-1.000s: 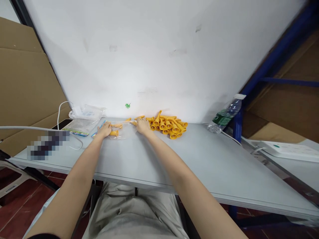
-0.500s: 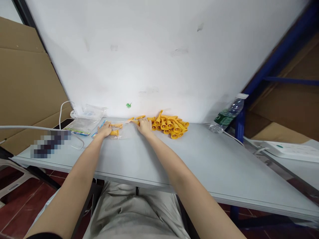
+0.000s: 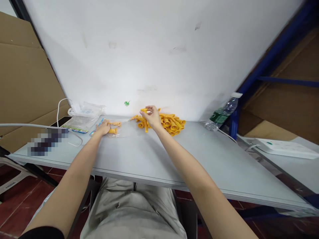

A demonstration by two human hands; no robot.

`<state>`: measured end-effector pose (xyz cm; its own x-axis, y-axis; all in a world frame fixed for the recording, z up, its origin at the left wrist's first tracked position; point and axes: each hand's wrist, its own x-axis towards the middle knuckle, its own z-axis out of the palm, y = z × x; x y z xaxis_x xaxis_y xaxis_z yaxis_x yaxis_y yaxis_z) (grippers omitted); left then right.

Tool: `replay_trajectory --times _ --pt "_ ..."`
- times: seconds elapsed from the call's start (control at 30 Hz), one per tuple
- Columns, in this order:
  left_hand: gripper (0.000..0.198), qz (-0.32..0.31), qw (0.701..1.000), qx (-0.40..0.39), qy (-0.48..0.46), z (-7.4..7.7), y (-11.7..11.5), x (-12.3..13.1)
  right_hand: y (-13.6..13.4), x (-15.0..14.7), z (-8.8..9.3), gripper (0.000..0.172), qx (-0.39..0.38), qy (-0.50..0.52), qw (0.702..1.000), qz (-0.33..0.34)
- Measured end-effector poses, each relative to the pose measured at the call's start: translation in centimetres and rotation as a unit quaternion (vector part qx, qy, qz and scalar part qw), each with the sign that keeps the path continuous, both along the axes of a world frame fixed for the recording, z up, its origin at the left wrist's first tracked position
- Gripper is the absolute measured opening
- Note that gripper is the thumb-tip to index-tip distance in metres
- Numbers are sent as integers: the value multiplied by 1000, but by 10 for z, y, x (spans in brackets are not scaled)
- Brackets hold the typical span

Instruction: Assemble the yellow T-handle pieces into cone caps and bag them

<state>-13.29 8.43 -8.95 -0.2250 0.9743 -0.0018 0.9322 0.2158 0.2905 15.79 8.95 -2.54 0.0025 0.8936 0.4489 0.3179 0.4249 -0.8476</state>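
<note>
A heap of yellow trumpet-shaped plastic pieces (image 3: 171,122) lies at the far edge of the grey table (image 3: 194,159) against the white wall. My right hand (image 3: 152,117) is raised just above the heap's left side and pinches one yellow piece (image 3: 144,110) between its fingertips. My left hand (image 3: 103,127) rests on a clear plastic bag (image 3: 119,128) that lies flat on the table with a few yellow pieces (image 3: 112,130) in it. The left fingers press down on the bag's left end.
A stack of clear bags (image 3: 83,116) and a white cable (image 3: 59,111) lie at the far left beside a dark phone (image 3: 59,121). A plastic water bottle (image 3: 222,113) leans at the far right. A white power strip (image 3: 281,147) sits on the neighbouring table. Cardboard stands to the left.
My right hand has left the bag's right end, lifted and moved right to the heap, where it now pinches a yellow piece. The left hand stays on the bag.
</note>
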Motion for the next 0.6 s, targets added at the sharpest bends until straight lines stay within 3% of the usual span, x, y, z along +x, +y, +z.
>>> replay_trajectory --times 0.07,0.17,0.27,0.47,0.53,0.6 --pt "56 -3 1000 -4 2 0 -2 1 -6 0 -4 39 -16 -97 993 67" --pt "56 -6 1000 -9 4 1 -3 3 -12 -6 -12 33 -10 -235 959 155" --pt "56 -9 1000 -3 6 0 -3 4 -15 -16 -19 39 4 -304 935 185" --pt "56 -15 1000 4 9 -4 0 2 -21 -19 -22 57 -11 -358 917 173" --pt "56 -15 1000 3 12 -6 1 2 -25 -13 -14 48 -22 -391 911 129" --pt "57 -15 1000 -1 13 -6 1 3 -30 -6 -5 29 -47 -455 885 84"
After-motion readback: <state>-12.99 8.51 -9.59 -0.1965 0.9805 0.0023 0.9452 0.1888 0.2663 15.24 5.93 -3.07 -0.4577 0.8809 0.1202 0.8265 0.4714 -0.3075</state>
